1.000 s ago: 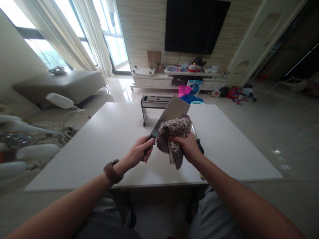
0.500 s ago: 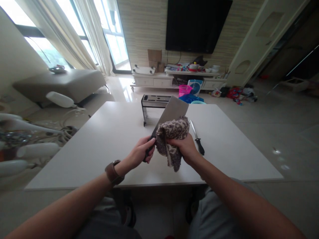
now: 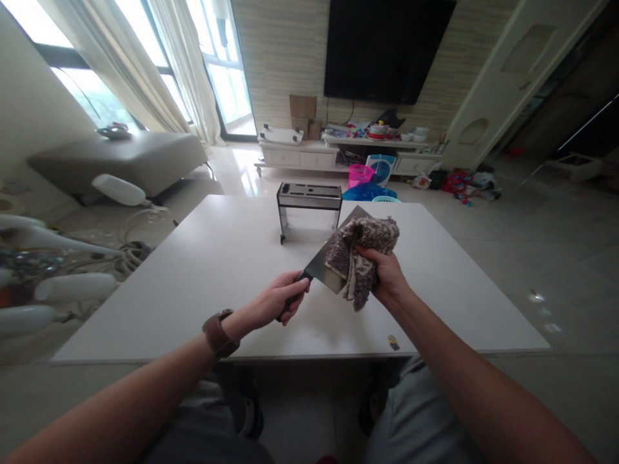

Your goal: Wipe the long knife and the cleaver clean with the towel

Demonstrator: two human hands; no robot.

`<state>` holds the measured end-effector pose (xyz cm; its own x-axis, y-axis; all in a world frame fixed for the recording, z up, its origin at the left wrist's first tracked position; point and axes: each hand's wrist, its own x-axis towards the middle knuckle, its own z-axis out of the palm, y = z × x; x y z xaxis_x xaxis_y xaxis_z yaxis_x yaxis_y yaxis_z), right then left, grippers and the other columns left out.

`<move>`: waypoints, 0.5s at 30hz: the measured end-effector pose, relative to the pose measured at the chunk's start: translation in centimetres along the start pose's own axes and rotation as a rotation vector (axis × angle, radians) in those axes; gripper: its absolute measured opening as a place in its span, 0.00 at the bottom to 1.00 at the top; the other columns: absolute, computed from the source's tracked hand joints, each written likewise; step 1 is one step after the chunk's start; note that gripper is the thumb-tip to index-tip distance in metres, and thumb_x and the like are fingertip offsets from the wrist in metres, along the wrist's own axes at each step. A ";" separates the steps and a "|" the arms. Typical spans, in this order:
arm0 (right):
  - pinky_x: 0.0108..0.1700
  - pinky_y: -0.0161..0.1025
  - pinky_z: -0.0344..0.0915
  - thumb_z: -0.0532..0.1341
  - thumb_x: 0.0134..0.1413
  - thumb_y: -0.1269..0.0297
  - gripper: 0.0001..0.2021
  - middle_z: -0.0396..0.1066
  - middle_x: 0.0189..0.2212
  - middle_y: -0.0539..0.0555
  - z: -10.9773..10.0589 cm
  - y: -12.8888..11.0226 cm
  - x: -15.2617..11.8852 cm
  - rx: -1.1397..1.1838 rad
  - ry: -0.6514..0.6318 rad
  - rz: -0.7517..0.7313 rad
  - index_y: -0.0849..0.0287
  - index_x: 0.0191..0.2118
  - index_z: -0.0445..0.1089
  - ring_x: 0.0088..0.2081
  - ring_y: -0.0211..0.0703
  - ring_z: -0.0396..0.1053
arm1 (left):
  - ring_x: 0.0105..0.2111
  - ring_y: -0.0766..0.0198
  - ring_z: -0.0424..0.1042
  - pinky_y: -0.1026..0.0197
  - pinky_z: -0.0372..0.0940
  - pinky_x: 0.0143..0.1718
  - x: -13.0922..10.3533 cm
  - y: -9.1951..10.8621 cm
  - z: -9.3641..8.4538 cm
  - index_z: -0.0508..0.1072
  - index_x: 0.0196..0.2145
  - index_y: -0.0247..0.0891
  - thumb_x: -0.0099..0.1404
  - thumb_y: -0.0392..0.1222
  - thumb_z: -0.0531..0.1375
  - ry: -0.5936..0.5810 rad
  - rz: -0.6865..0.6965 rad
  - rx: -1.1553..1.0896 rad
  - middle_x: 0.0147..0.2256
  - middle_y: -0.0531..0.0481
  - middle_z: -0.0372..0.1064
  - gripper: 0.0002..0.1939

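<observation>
At bench centre, near edge: left hand (image 3: 289,295) closed round the black handle of a cleaver (image 3: 316,265), blade angled up and away to the right, above the white bench (image 3: 217,258). Knife rack (image 3: 310,196) stands beyond the blade. Right hand (image 3: 385,270) grips a bunched mottled towel (image 3: 363,248), thumb pressed in, cloth against the blade. Minion sticker (image 3: 393,342) near the front edge, right.

Behind the cloth (image 3: 376,240), part of the knife (image 3: 322,264) is hidden. Beyond the cloth, the television (image 3: 387,48) is cut off at the top; far left of it, white objects (image 3: 76,287) are partly cropped.
</observation>
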<state>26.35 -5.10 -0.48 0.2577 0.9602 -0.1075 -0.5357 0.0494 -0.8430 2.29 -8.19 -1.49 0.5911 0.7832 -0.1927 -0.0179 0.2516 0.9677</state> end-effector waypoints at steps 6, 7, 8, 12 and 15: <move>0.42 0.45 0.78 0.74 0.32 0.73 0.18 0.82 0.33 0.52 -0.8 -1.3 1.0 0.056 0.010 -0.025 0.60 0.36 0.77 0.32 0.47 0.79 | 0.14 0.68 0.62 0.66 0.63 0.15 0.3 0.1 -1.5 0.69 0.37 0.35 0.72 0.57 0.52 -0.114 -0.065 -0.093 0.19 0.55 0.64 0.20; 0.43 0.46 0.79 0.74 0.33 0.73 0.18 0.82 0.33 0.52 -0.8 -1.4 0.9 0.065 -0.007 -0.011 0.60 0.37 0.77 0.33 0.48 0.79 | 0.15 0.66 0.65 0.64 0.65 0.17 0.3 0.1 -1.8 0.70 0.37 0.34 0.71 0.57 0.51 -0.157 -0.114 -0.130 0.20 0.53 0.65 0.22; 0.43 0.46 0.79 0.74 0.34 0.72 0.18 0.82 0.33 0.53 -0.8 -1.5 0.7 0.077 -0.024 0.003 0.60 0.37 0.77 0.33 0.48 0.79 | 0.16 0.65 0.67 0.63 0.67 0.18 0.3 0.1 -2.0 0.70 0.36 0.33 0.71 0.58 0.51 -0.206 -0.167 -0.170 0.20 0.51 0.67 0.23; 0.46 0.49 0.78 0.73 0.35 0.73 0.18 0.82 0.34 0.54 -0.6 -2.2 0.5 0.131 -0.077 0.008 0.60 0.38 0.77 0.36 0.51 0.80 | 0.15 0.67 0.64 0.64 0.66 0.17 0.1 0.6 -2.1 0.69 0.27 0.32 0.69 0.59 0.52 -0.388 -0.253 -0.359 0.20 0.50 0.64 0.26; 0.47 0.50 0.78 0.72 0.36 0.73 0.18 0.82 0.35 0.53 -1.0 -3.2 1.1 0.147 -0.075 -0.070 0.58 0.39 0.77 0.36 0.50 0.79 | 0.11 0.74 0.53 0.68 0.52 0.09 -0.1 1.1 -1.7 0.67 0.25 0.33 0.70 0.59 0.52 -0.485 -0.260 -0.482 0.21 0.55 0.58 0.26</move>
<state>29.14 -4.44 1.59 0.2406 0.9706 -0.0071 -0.6320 0.1511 -0.7601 0.83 -7.02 -0.69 0.9132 0.3525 -0.2044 -0.1154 0.7048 0.6999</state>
